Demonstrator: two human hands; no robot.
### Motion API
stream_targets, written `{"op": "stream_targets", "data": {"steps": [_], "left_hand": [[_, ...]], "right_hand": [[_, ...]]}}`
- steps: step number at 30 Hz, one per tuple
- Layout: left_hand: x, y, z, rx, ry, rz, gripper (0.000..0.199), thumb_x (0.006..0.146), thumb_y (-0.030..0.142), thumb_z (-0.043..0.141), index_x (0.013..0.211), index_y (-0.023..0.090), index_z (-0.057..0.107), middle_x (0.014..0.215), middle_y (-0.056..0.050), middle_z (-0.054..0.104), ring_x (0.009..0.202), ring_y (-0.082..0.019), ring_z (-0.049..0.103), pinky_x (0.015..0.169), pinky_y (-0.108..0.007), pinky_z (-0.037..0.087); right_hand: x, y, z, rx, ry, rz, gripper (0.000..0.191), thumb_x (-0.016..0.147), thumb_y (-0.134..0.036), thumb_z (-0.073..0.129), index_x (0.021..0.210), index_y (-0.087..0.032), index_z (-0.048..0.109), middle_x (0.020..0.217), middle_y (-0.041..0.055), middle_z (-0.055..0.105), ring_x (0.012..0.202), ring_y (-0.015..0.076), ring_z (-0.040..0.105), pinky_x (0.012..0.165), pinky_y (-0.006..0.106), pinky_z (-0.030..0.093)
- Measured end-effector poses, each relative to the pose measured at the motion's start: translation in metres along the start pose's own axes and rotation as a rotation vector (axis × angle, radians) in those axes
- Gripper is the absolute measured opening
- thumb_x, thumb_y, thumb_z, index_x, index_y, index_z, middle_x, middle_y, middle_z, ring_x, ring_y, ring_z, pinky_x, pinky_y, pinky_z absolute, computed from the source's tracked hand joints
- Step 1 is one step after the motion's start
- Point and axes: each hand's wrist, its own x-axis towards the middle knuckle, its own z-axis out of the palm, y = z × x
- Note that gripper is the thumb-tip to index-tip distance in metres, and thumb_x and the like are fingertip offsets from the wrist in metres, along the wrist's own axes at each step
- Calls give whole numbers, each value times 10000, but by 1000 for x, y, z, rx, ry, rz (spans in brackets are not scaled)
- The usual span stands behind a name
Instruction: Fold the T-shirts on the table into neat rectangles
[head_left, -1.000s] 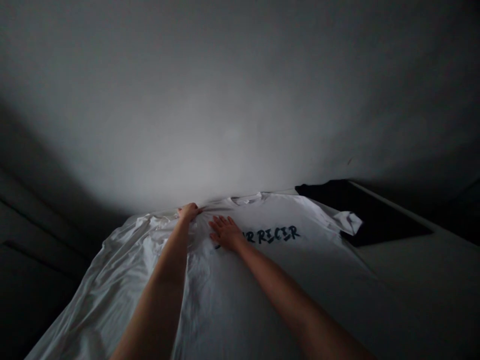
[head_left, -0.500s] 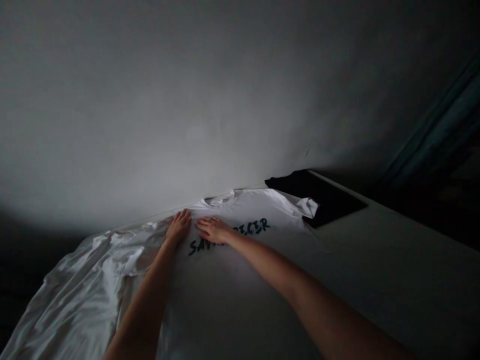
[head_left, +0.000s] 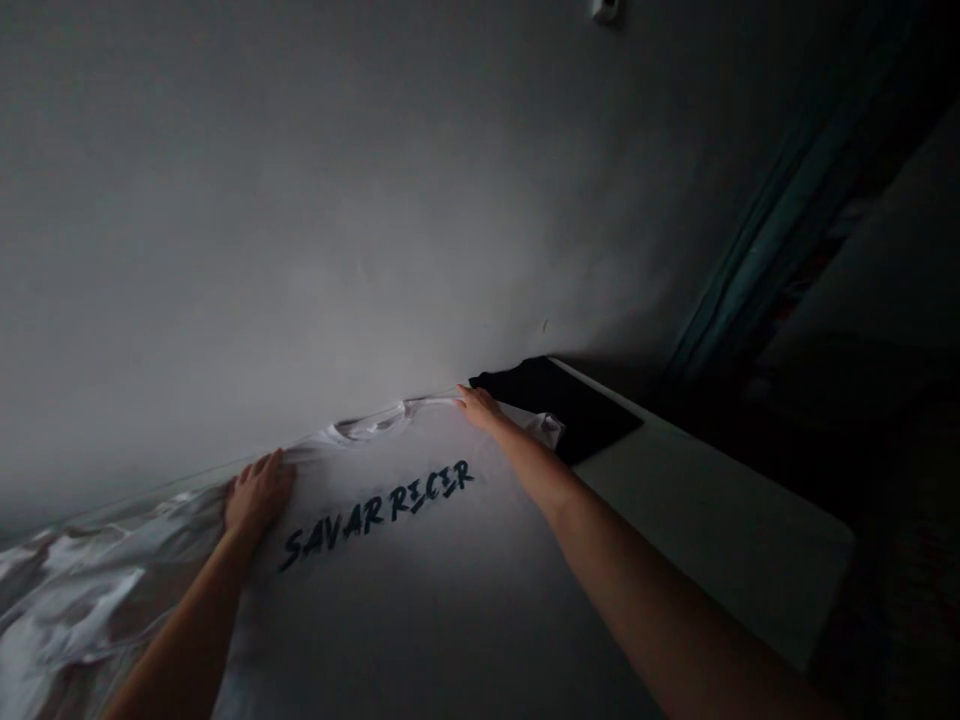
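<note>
A white T-shirt (head_left: 390,600) lies spread out, with dark brushed lettering (head_left: 379,515) reading "SAVAR RICER" across its chest. My left hand (head_left: 259,495) rests flat on the shirt, fingers apart, to the left of the lettering. My right hand (head_left: 478,407) touches the shoulder edge just right of the collar (head_left: 367,425), its fingers extended and no fold visibly gripped. Crumpled white fabric (head_left: 75,600) bunches at the lower left, and I cannot tell which part of the shirt it is.
A black cloth (head_left: 551,405) lies beyond the shirt's far right corner on a white surface (head_left: 712,520), whose edge drops into darkness on the right. A grey wall (head_left: 375,220) rises behind, and a teal curtain (head_left: 772,210) hangs at the upper right.
The view has swung, shifting everything left. My right hand has moved off the lettering to the shoulder near the collar. My left hand has slid left, and the lettering now shows whole.
</note>
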Motion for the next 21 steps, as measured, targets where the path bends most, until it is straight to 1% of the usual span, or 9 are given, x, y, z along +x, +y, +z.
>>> {"op": "stream_targets", "data": {"steps": [2, 4, 7, 9, 11, 13, 16, 19, 21], "left_hand": [[6, 5, -11, -30, 48, -121, 549, 926, 386, 373, 1381, 150, 567, 1317, -202, 628, 1206, -364, 572, 998, -476, 458], [14, 8, -19, -29, 47, -208, 511, 913, 412, 384, 1258, 155, 660, 1253, -213, 652, 1179, -388, 575, 976, -501, 456], [25, 5, -22, -16, -31, -246, 459, 881, 447, 428, 1073, 163, 734, 1158, -218, 690, 1181, -416, 558, 984, -539, 430], [26, 2, -21, -12, -46, -255, 459, 884, 453, 421, 1037, 153, 733, 1148, -226, 690, 1191, -427, 538, 985, -564, 414], [21, 5, -21, 5, -1, -273, 445, 906, 412, 390, 1031, 143, 721, 1167, -236, 673, 1202, -431, 516, 993, -593, 389], [13, 20, -20, 28, 94, -267, 411, 918, 328, 373, 1073, 127, 696, 1187, -240, 652, 1207, -416, 505, 1012, -604, 361], [4, 62, -15, 0, 194, -99, 391, 919, 267, 405, 1204, 142, 641, 1283, -202, 617, 1230, -358, 501, 1060, -555, 348], [3, 102, 0, -118, 24, 277, 407, 941, 285, 430, 1299, 226, 613, 1407, -107, 583, 1286, -270, 500, 1101, -438, 367], [5, 116, 11, -152, -91, 457, 449, 961, 307, 415, 1381, 277, 570, 1498, -60, 526, 1363, -239, 457, 1150, -415, 330]], "right_hand": [[7, -3, -2, -17, -2, 61, 420, 1011, -222, 432, 1381, -89, 578, 1341, 182, 638, 1216, 244, 592, 1029, 315, 407], [16, -6, -3, -30, -25, 105, 377, 996, -170, 424, 1278, -63, 651, 1289, 227, 652, 1189, 268, 600, 999, 342, 413], [26, -8, -4, -34, -56, 143, 384, 982, -115, 382, 1181, -64, 707, 1237, 237, 670, 1157, 267, 609, 968, 354, 409], [29, -9, -4, -30, -69, 137, 415, 974, -92, 351, 1171, -73, 716, 1233, 229, 670, 1159, 263, 602, 970, 364, 395], [28, -13, -2, -36, -30, 141, 453, 971, -80, 308, 1187, -59, 706, 1247, 247, 651, 1179, 281, 581, 991, 400, 375], [25, -25, 3, -51, 40, 152, 489, 976, -78, 260, 1219, -52, 683, 1281, 263, 620, 1218, 304, 547, 1022, 439, 356], [19, -55, 15, -30, 70, 25, 466, 1008, -143, 270, 1269, -129, 656, 1345, 199, 594, 1259, 278, 517, 1065, 416, 354], [13, -87, 33, 69, -24, -271, 400, 1026, -290, 378, 1332, -210, 623, 1427, 106, 566, 1295, 223, 508, 1109, 344, 361], [9, -101, 43, 106, -75, -345, 456, 1025, -405, 402, 1432, -255, 542, 1540, 68, 467, 1403, 243, 415, 1175, 399, 312]]}}
